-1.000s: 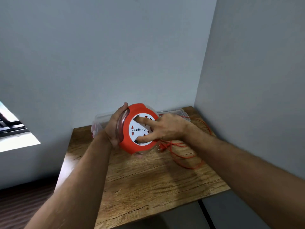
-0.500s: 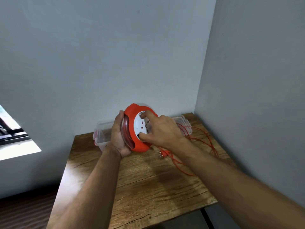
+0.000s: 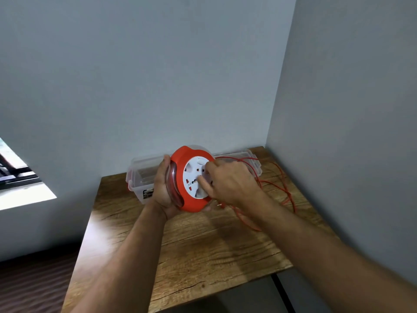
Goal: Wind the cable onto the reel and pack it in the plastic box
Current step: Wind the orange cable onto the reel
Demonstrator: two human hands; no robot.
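Two hands hold the red reel (image 3: 180,177) on edge above the wooden table (image 3: 209,245), white socket face toward the camera. The left hand (image 3: 163,188) wraps its back; the right hand (image 3: 232,179) presses curled fingers (image 3: 203,182) on the face. Loose cable (image 3: 279,188) trails right, before the plastic box (image 3: 140,175).
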